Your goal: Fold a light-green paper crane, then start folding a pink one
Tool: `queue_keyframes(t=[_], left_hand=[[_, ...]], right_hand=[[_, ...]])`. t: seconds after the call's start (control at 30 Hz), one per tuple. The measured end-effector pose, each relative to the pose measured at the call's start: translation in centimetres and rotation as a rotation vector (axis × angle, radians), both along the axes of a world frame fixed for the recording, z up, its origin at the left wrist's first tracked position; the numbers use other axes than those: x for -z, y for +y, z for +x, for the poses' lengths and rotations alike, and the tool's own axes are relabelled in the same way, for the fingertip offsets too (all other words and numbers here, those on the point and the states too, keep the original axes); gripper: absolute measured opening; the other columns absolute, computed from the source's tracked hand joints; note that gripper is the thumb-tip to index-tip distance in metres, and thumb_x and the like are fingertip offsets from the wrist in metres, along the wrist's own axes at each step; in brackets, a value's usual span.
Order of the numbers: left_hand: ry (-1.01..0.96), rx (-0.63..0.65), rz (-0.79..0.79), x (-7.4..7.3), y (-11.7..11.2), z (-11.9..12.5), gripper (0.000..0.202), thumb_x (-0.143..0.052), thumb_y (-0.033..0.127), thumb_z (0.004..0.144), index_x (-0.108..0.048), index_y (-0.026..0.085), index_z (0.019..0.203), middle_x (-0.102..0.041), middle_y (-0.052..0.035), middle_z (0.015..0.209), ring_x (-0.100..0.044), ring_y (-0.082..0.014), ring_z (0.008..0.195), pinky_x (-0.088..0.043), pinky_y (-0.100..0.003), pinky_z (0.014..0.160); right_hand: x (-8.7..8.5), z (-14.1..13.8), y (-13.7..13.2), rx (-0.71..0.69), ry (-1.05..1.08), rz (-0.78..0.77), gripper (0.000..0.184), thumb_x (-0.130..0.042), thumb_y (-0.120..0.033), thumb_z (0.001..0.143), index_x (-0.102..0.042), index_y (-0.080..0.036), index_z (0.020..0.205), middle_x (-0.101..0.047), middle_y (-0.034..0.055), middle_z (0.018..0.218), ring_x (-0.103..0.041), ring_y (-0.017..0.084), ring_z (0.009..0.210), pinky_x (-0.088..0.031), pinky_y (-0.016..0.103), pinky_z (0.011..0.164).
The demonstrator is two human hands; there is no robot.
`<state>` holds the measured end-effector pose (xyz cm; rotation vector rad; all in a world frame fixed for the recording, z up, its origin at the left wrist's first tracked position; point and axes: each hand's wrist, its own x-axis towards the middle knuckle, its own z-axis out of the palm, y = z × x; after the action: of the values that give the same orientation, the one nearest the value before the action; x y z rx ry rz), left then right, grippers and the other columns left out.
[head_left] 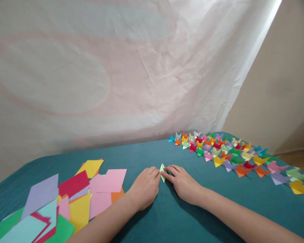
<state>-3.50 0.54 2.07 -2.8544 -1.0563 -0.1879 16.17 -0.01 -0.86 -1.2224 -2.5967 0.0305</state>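
A small folded piece of pale green paper stands on the teal cloth between my two hands. My left hand rests on the cloth with its fingers curled and its fingertips pinching the paper's left side. My right hand lies on the other side, its fingers pressed together on the paper's right edge. Both forearms reach in from the bottom of the view.
A loose pile of coloured paper squares lies at the left on the teal-covered table. Several folded paper figures in many colours stand in rows at the right. A wrinkled white sheet hangs behind.
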Motion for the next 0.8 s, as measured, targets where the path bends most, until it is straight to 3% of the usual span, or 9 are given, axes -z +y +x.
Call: queue_keyframes(t=[0.3, 0.8], left_hand=[[-0.003, 0.015, 0.021, 0.37, 0.08, 0.02, 0.033, -0.043, 0.015, 0.086, -0.05, 0.009, 0.117, -0.056, -0.0135, 0.111, -0.049, -0.0245, 0.106, -0.04, -0.041, 0.095], [-0.04, -0.019, 0.031, 0.45, -0.02, -0.26, 0.034, -0.042, 0.032, 0.092, -0.046, 0.016, 0.122, -0.052, -0.0105, 0.116, -0.044, -0.0245, 0.112, -0.035, -0.041, 0.097]], right_hand=[[0.27, -0.04, 0.0, 0.008, 0.004, 0.004, 0.051, -0.038, -0.011, 0.089, -0.036, -0.022, 0.139, -0.048, 0.0099, 0.13, -0.036, 0.024, 0.12, -0.034, 0.04, 0.098], [0.14, -0.04, 0.13, 0.006, 0.017, -0.009, 0.054, -0.039, -0.004, 0.081, -0.044, -0.018, 0.133, -0.05, 0.009, 0.127, -0.035, 0.023, 0.12, -0.034, 0.038, 0.098]])
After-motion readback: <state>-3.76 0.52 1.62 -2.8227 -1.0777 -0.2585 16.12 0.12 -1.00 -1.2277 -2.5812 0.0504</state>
